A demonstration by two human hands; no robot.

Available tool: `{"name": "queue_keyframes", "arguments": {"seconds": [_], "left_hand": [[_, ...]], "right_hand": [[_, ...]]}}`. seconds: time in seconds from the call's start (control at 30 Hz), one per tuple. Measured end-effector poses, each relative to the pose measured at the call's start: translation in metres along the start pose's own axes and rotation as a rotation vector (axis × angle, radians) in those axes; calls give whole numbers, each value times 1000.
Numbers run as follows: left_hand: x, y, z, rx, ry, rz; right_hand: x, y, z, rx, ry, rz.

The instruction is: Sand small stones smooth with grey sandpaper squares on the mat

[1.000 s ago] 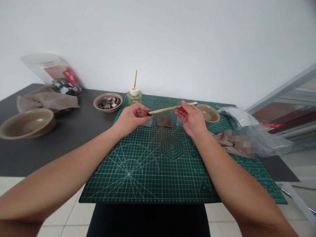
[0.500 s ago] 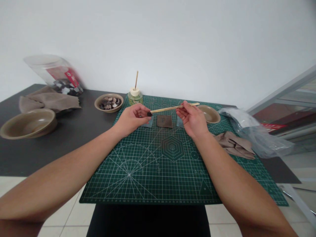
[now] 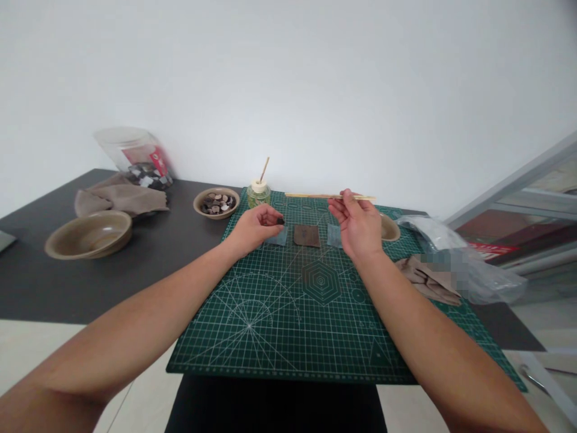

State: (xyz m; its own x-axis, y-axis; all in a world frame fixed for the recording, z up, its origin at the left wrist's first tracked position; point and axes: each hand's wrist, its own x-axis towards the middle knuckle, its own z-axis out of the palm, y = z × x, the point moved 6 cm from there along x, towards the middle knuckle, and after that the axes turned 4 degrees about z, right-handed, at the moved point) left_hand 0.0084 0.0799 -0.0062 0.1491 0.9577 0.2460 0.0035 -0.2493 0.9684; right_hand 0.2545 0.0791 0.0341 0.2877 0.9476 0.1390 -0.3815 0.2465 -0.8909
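Observation:
A small dark piece [image 3: 280,221] is pinched between thumb and fingers of my left hand [image 3: 253,230]. My right hand [image 3: 362,228] grips thin pale wooden sticks [image 3: 309,195] near their right part, so they lie almost level above the green cutting mat [image 3: 279,355]. Their left end is apart from the dark piece. Below and between my hands lie a brown square patch [image 3: 307,236] and two blue-grey squares [image 3: 278,238], [image 3: 333,236], each partly behind a hand. A small glass jar [image 3: 258,197] with a stick upright in it stands behind my left hand.
A bowl of dark-and-light chips [image 3: 198,208] stands left of the jar. Farther left are a larger bowl [image 3: 58,248], a brown cloth [image 3: 117,197] and a clear container [image 3: 121,139]. At right are another bowl [image 3: 391,230], a folded cloth [image 3: 428,282] and a plastic bag [image 3: 491,282].
The left end of the sticks has come away from the dark piece and up to the right. My hands are farther apart, and the view has shifted.

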Motion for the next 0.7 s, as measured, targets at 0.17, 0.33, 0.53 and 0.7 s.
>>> {"name": "queue_keyframes", "arguments": {"seconds": [0.17, 0.33, 0.53, 0.7], "left_hand": [[-2, 2, 1, 40, -13, -39], [0, 3, 0, 47, 0, -35], [2, -1, -1, 27, 10, -38], [4, -5, 0, 37, -14, -29]], "right_hand": [[6, -12, 34, -70, -80, -87], [22, -13, 69, -177, -148, -165], [37, -7, 101, -260, -231, -239], [46, -4, 117, -359, -255, -274]]}}
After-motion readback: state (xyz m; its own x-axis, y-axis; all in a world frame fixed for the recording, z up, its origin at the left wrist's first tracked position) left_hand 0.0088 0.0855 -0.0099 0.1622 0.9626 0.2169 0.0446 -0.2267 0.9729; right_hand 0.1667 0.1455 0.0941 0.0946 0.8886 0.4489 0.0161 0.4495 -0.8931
